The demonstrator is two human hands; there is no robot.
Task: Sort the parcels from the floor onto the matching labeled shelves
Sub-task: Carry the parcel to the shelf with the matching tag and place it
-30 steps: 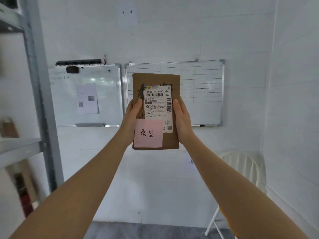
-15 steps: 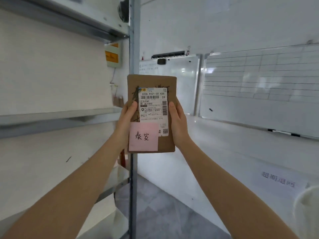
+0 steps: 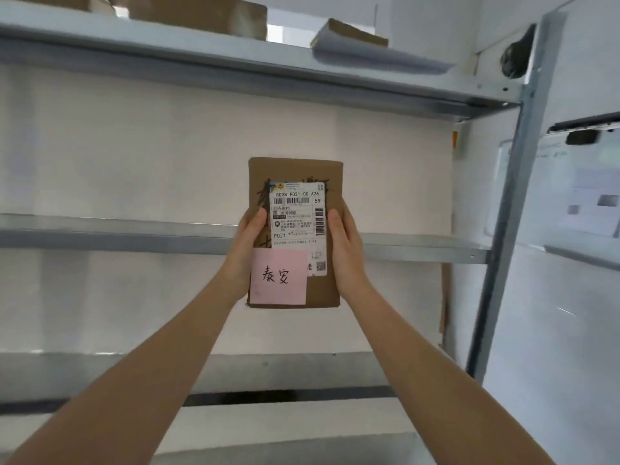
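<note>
I hold a flat brown parcel (image 3: 295,172) upright in front of me at arm's length. It bears a white shipping label and a pink sticky note (image 3: 278,276) with handwritten characters. My left hand (image 3: 246,245) grips its left edge and my right hand (image 3: 345,246) grips its right edge. Behind it stands a grey metal shelf unit; the middle shelf (image 3: 100,233) runs level with the parcel. The top shelf (image 3: 201,58) carries brown parcels (image 3: 349,33).
The unit's right upright post (image 3: 503,229) stands right of my arms. A whiteboard (image 3: 570,196) with papers hangs on the wall further right. A lower shelf (image 3: 268,374) crosses beneath my forearms. A piece of cardboard (image 3: 444,297) leans at the shelf's right end.
My view has swung left from the whiteboard wall to face the shelf unit. The parcel stays held the same way in both hands.
</note>
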